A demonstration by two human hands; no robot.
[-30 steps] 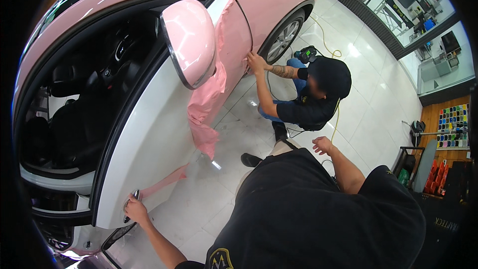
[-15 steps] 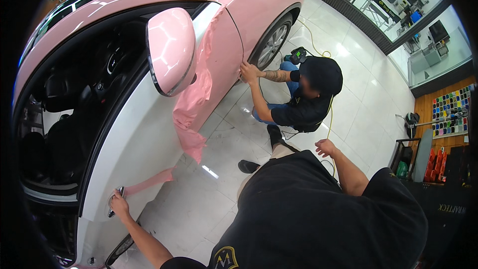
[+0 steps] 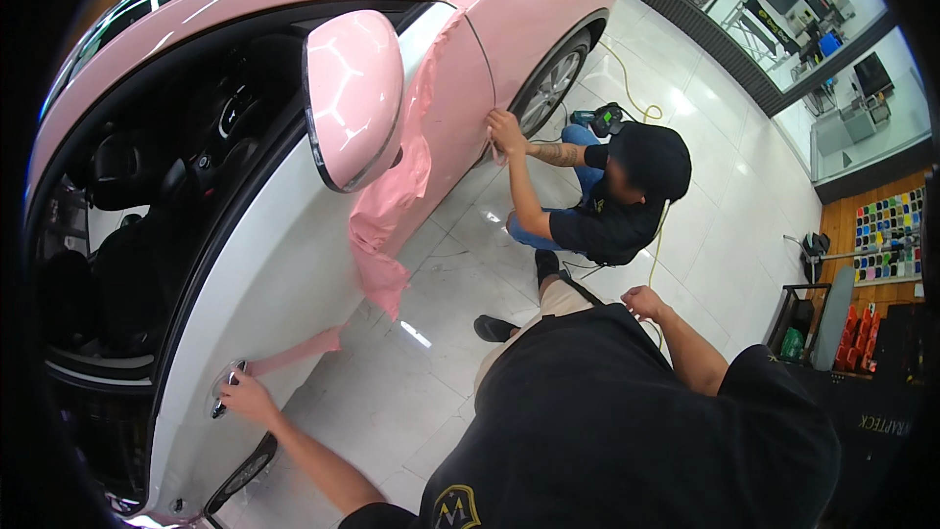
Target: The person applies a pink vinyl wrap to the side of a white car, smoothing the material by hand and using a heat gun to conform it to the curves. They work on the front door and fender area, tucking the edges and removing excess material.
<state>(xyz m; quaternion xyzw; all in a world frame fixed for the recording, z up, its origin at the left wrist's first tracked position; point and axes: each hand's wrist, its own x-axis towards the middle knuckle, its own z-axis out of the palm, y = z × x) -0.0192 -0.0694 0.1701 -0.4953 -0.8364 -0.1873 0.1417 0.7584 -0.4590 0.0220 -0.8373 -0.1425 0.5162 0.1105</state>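
My left hand (image 3: 251, 399) is at the chrome door handle (image 3: 227, 388) of a car's white door (image 3: 264, 284), its fingers hooked round it. A narrow strip of pink film (image 3: 299, 351) runs from beside the handle to the door's lower edge. Farther along, a wrinkled sheet of pink film (image 3: 387, 211) hangs loose below the pink side mirror (image 3: 354, 98). My right hand (image 3: 643, 304) hangs in the air by my side, fingers loosely bent and slightly apart, with nothing seen in it.
A co-worker (image 3: 617, 191) crouches by the front wheel (image 3: 556, 83), both hands at the pink fender's lower edge. A yellow cord (image 3: 654, 264) trails over the tiled floor. At the right stand a dark rack (image 3: 798, 318) and a board of colour samples (image 3: 886, 235).
My view has shifted slightly, so the car and co-worker sit farther right. My left hand stays at the handle. The co-worker's hands have lifted a little, with a small pink strip hanging from them.
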